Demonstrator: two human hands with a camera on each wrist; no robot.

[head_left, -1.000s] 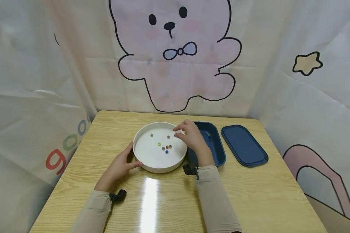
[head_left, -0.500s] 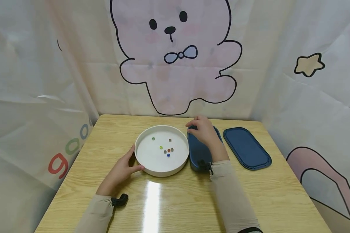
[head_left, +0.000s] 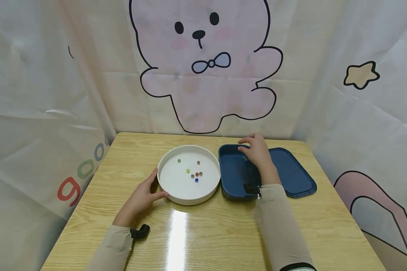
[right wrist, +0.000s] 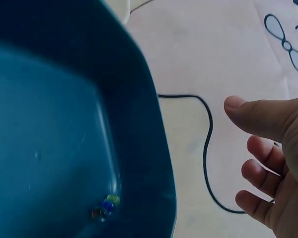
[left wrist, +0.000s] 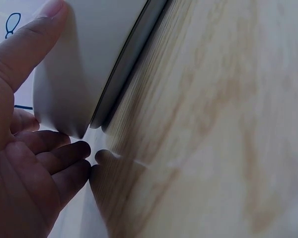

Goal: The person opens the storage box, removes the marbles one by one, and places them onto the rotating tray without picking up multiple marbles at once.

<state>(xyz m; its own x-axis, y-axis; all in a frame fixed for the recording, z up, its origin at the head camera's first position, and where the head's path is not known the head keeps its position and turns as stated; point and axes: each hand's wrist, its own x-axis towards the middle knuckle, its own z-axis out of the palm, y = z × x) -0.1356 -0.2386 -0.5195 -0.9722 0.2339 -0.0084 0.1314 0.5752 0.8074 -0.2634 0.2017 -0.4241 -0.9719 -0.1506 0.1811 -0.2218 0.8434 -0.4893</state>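
Note:
A round white tray (head_left: 190,192) holds several small glass marbles, among them a blue marble (head_left: 196,180) and a yellow-green marble (head_left: 188,171). My left hand (head_left: 143,197) holds the tray's near left side, thumb on the outer wall and fingertips by the bottom edge in the left wrist view. Over the far right part of a dark blue box (head_left: 235,177) is my right hand (head_left: 259,152), its thumb and fingers apart with nothing visible between them. Several marbles (right wrist: 108,204) lie together in a corner of that box in the right wrist view.
The blue lid (head_left: 293,173) lies flat right of the box, partly covered by my right hand and wrist. The box stands right beside the tray on the wooden table (head_left: 210,233). A printed curtain (head_left: 207,101) hangs behind the table's far edge.
My right hand has moved right, from above the tray's right edge across to the far right of the blue box. My left hand stays at the tray, and the head view shifts slightly.

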